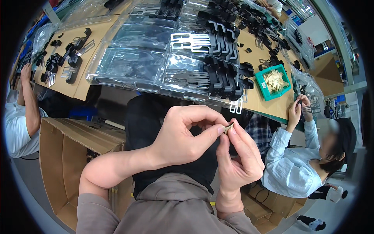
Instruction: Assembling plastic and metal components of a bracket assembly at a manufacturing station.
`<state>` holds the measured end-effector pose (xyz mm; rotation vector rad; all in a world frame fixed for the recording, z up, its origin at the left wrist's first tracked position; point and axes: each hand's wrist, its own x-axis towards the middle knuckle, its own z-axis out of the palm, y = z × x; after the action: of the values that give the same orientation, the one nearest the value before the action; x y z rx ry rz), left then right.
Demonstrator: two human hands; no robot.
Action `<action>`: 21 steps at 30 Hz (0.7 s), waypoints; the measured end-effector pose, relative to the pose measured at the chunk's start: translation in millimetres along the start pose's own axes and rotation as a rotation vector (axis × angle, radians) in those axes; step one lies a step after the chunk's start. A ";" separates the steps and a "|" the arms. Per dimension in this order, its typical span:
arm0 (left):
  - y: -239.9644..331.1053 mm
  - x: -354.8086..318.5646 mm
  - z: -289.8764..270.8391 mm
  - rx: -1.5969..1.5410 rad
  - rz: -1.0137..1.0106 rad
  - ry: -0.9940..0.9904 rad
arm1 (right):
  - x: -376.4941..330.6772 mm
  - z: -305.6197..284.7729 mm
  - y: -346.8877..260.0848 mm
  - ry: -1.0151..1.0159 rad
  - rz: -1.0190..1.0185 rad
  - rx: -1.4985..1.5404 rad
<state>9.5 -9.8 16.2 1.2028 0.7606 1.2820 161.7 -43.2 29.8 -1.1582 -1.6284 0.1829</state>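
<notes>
My left hand (185,134) and my right hand (241,156) meet above my lap. Between their thumbs and fingertips they pinch a small beige piece (229,128), thin and soft-looking; the fingers cover most of it. Both hands are closed on it. Just beyond them, a clear plastic tray (128,64) lies at the table's near edge. Black curved plastic parts (220,80) with flat silver metal prongs fill its right side. To the right of the tray stands a teal bin (263,89) with similar beige pieces (276,80) heaped inside.
An open cardboard box (58,163) stands at my left, and another box (269,202) is at my right. One person (296,163) sits close on the right, holding a dark part; a person's arm (29,101) shows at the left. More black parts (72,58) lie across the table.
</notes>
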 end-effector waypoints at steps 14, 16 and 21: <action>9.9 1.6 -1.4 -0.181 -0.210 0.033 | 1.8 -4.2 -2.9 -0.029 0.033 0.013; 10.5 1.1 -2.2 -0.191 -0.220 0.020 | 3.7 -5.1 -4.1 -0.032 -0.005 -0.023; 14.1 1.6 -2.1 0.063 -0.046 -0.001 | 6.7 -5.1 -5.3 -0.040 -0.122 -0.193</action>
<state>3.7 -9.5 29.2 1.2302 0.8286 1.2274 163.1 -43.0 39.7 -1.2017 -1.7764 -0.0307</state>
